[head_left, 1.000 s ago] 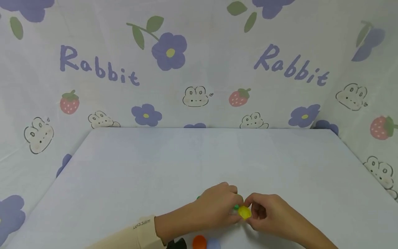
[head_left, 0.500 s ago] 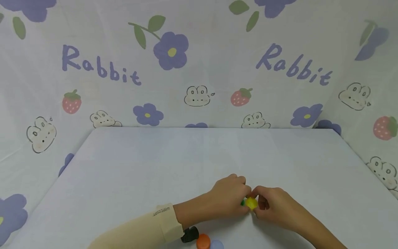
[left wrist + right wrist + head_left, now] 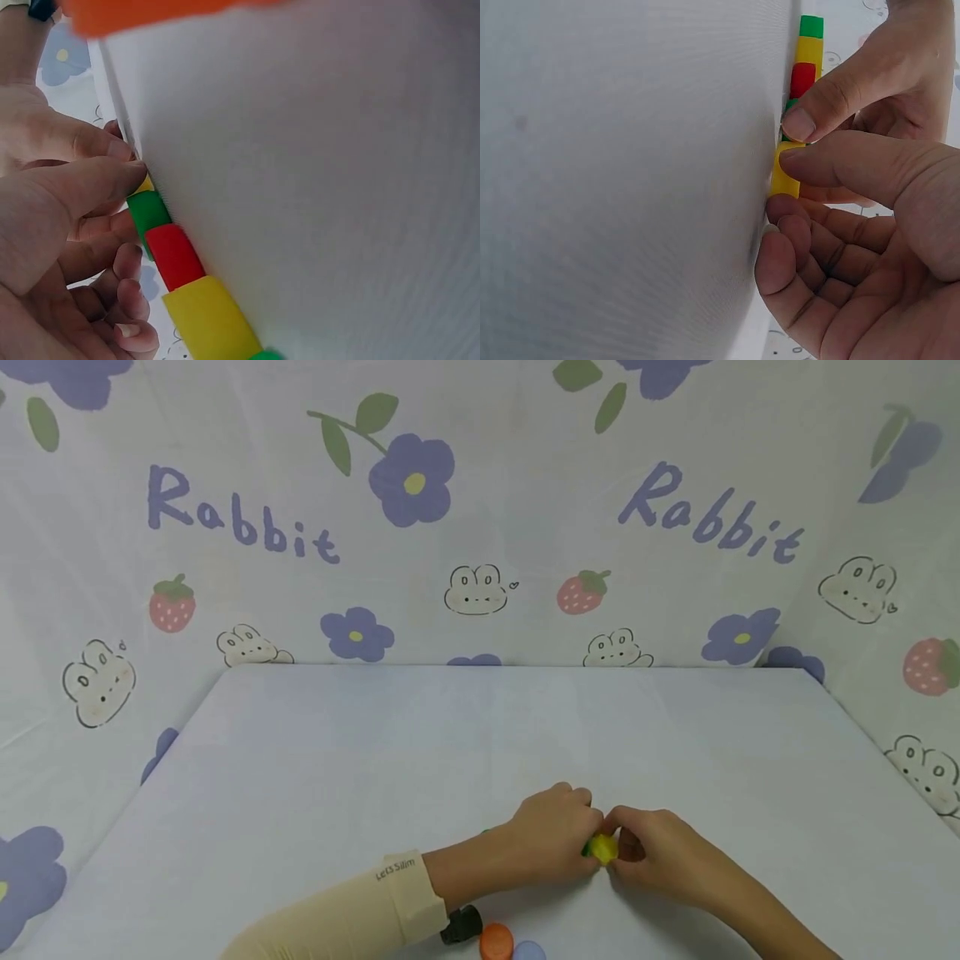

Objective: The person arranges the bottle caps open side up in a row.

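Observation:
A row of coloured toy pieces lies end to end on the white table, partly hidden by my hands. In the right wrist view, my right hand [image 3: 870, 240] pinches the yellow piece [image 3: 786, 180] at the near end between thumb and fingers. This piece has a many-sided outline in the head view. My left hand [image 3: 555, 835] pinches the green piece [image 3: 148, 214] beside it, its thumb next to the right thumb. Beyond the green piece come a red piece [image 3: 176, 256], a wider yellow piece [image 3: 214, 319] and another green piece [image 3: 811, 27].
Near the front edge of the table [image 3: 337, 760] lie a black piece [image 3: 461, 925], an orange round piece [image 3: 497, 941] and a pale blue round piece [image 3: 529, 951]. A printed cloth [image 3: 480, 510] stands behind and at both sides.
Both hands have moved right and slightly away with the pieces, mostly in the first half second. The black, orange and blue pieces show more fully now. The yellow piece stays between the hands.

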Tool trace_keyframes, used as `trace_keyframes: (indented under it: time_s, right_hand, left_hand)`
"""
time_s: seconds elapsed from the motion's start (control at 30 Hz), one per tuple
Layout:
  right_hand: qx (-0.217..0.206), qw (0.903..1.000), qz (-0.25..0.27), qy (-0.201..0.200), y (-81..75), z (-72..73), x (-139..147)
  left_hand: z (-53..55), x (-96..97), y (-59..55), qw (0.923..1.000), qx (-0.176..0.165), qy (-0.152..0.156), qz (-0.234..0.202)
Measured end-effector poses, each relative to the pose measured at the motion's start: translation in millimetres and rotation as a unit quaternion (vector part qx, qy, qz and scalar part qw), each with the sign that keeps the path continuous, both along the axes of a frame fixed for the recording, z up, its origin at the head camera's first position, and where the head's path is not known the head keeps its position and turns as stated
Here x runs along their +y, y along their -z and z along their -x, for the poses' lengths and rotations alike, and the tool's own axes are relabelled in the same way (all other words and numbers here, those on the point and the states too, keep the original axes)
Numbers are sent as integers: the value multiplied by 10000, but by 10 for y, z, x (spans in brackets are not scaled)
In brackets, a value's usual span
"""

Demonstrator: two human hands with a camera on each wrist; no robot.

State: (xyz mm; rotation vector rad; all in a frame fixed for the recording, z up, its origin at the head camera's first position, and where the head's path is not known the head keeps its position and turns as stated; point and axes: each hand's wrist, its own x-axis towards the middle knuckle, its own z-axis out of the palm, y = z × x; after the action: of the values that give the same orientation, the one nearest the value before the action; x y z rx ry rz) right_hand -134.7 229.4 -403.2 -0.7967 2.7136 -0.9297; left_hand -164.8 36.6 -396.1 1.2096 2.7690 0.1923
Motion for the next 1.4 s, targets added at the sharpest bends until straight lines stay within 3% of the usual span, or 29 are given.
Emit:
trace_keyframes:
  time_s: [0.53, 0.7, 0.87, 1.1, 1.23, 1.4]
  right_hand:
    - [4, 9999, -33, 102, -22, -18, -13]
    - [60, 9987, -333, 393, -68, -57, -38]
    - [78, 9958, -568, 720, -161, -164, -98]
    - [292, 9992, -272, 99, -226, -343, -233]
    - [-342, 9990, -241, -151, -256, -408, -318]
    - [-1327, 9905, -341, -135, -261, -477, -438]
  left_hand:
    - [-17, -46, -60, 10000, -88, -13, 33]
    - [-16, -207, -83, 9994, -111, -68, -309]
    - [-53, -426, -121, 9959, -323, -308, -786]
    - [-198, -673, -168, 9923, -661, -507, -914]
    - [-329, -802, -194, 9894, -1028, -564, -856]
    - [-490, -897, -175, 9887, -1242, -524, -658]
